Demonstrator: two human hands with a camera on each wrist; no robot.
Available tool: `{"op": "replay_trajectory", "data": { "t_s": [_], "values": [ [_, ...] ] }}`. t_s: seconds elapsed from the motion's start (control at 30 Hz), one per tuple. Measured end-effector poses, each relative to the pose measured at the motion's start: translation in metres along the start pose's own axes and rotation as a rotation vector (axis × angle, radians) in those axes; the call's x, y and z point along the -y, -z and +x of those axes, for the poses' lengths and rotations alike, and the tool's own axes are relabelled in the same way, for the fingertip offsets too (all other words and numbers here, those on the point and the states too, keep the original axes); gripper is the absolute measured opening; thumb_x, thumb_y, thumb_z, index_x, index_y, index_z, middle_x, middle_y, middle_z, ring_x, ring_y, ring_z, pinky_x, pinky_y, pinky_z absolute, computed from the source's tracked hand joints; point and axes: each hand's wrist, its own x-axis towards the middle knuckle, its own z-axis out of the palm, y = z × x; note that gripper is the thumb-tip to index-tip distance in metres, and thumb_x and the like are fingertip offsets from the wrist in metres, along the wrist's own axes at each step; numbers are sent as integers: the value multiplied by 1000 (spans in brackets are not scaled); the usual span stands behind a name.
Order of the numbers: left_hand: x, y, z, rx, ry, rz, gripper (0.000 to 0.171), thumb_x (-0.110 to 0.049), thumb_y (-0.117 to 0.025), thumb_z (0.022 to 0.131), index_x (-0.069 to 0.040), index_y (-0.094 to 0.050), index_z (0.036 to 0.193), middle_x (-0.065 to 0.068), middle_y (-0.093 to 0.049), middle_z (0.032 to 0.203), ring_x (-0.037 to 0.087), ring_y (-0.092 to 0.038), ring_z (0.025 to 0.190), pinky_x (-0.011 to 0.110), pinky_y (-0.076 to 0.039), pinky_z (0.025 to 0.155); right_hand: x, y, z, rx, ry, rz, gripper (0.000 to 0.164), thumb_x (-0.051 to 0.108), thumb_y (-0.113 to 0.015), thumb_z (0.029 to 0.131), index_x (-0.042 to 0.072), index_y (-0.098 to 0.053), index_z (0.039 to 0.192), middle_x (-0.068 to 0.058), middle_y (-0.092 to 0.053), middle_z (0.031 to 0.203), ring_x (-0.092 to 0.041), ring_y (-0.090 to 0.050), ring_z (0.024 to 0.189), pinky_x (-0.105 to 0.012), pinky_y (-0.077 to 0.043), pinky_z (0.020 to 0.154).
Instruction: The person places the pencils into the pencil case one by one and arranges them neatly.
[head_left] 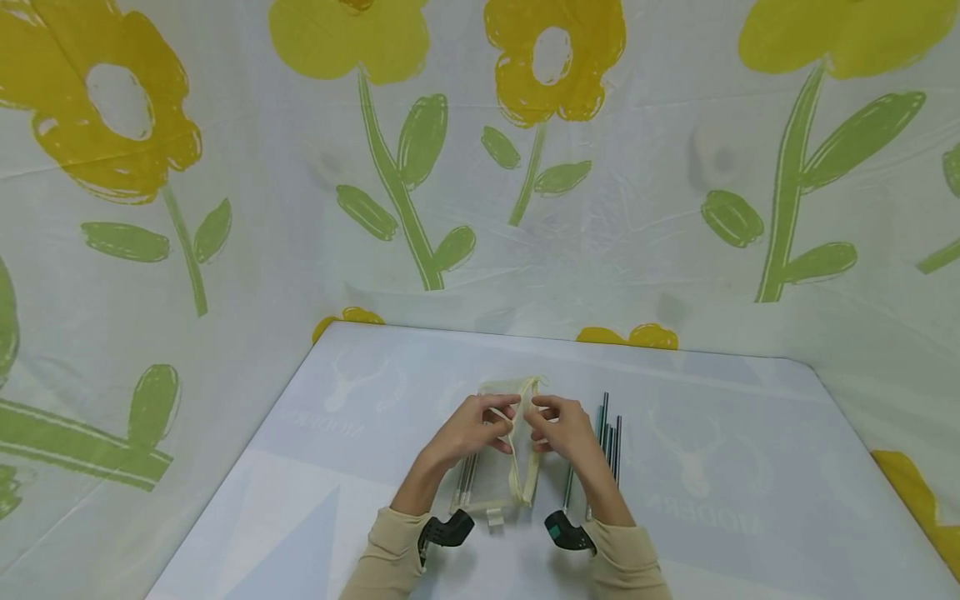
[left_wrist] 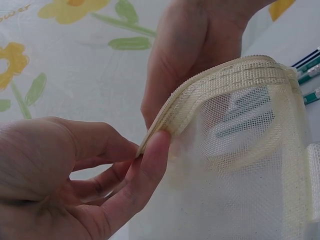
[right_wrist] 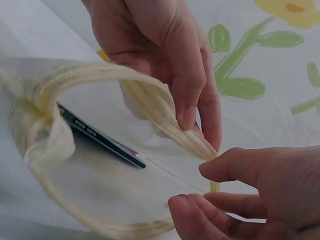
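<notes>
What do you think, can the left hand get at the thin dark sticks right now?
Probably not directly: the left hand pinches the edge of the mesh pouch, and the right hand sits between it and the sticks.

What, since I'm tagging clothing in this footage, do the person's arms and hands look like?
The left sleeve and right sleeve are beige and end short of the wrists. A curved black device juts out by the left one; a second device, with a green patch, by the right. The left hand and right hand wear no gloves.
</notes>
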Motion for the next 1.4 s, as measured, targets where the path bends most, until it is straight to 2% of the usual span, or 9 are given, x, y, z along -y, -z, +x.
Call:
{"op": "replay_trajectory", "data": {
  "t_s": [0.4, 0.63, 0.97, 1.2, 1.4],
  "values": [
    [-1, -1, 0, -2, -5, -24, 47, 0, -50, 95, 3, -48, 142, 30, -53, 119, 40, -63, 98, 38, -66, 70, -16, 17, -12, -29, -15, -92, 47, 16, -68, 91, -1, -58, 133, -18, -69, 102, -20, -70, 70, -29, -64, 56],
    [0, -2, 0, 3, -7, -34, 48, 0, -50, 95, 4, -48, 143, 28, -53, 117, 37, -63, 97, 36, -66, 69, -28, 27, -16, -48, -18, -147, 48, 18, -69, 90, 0, -58, 133, -14, -68, 96, -16, -67, 67, -29, -64, 56],
    [1, -2, 1, 2, -12, -21, 47, 0, -50, 95, 3, -48, 142, 30, -53, 119, 27, -65, 91, 37, -66, 70, -32, 36, -18, -69, -18, -203, 52, 19, -69, 90, -2, -55, 135, -18, -68, 102, -14, -66, 65, -27, -64, 57],
    [1, -2, 1, 2, -4, -21, 48, 0, -50, 95, 2, -48, 143, 29, -53, 119, 40, -64, 97, 37, -66, 70, -33, 39, -20, -107, -38, -289, 56, 20, -70, 89, -1, -53, 138, -19, -67, 105, -13, -67, 60, -26, -62, 56],
    [0, -2, 0, 2, 0, -17, 48, -1, -49, 95, 2, -47, 143, 28, -54, 119, 40, -64, 96, 39, -66, 71, -31, 33, -21, -150, -75, -410, 62, 21, -75, 85, -3, -52, 137, -16, -66, 99, -11, -63, 58, -22, -55, 51]
  ]
}}
